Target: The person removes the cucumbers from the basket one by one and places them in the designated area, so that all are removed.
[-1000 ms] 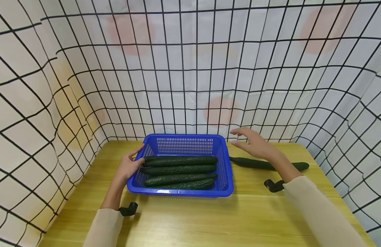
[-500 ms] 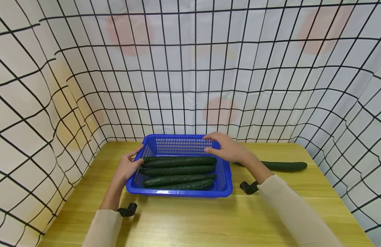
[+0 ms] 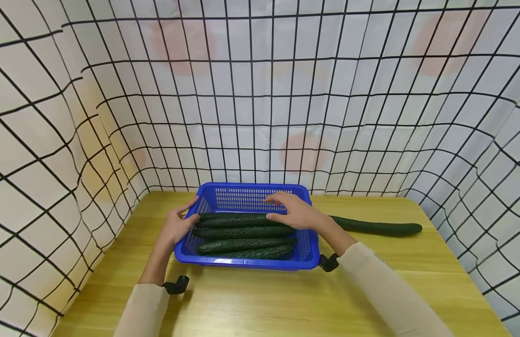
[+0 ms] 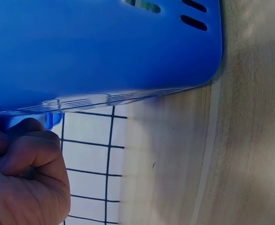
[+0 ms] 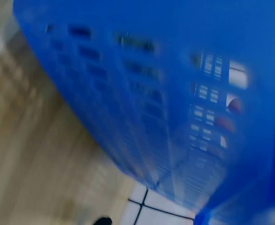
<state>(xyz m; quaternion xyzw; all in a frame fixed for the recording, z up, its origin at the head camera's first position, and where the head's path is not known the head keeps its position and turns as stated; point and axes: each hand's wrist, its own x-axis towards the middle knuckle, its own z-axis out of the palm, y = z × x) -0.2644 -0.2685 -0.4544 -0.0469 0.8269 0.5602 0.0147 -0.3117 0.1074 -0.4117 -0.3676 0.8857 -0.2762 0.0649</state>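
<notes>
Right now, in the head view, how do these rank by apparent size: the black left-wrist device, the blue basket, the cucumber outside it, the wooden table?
Wooden table
Blue basket
Outside cucumber, partly hidden
Black left-wrist device

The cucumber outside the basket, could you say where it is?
In the head view, that cucumber lies on the table right of the blue basket, partly behind the right forearm.

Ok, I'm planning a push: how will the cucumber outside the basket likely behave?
The cucumber outside the basket looks thick, so probably stiff. Its rounded sides suggest it may roll, though its slight bend could make that uneven.
</notes>
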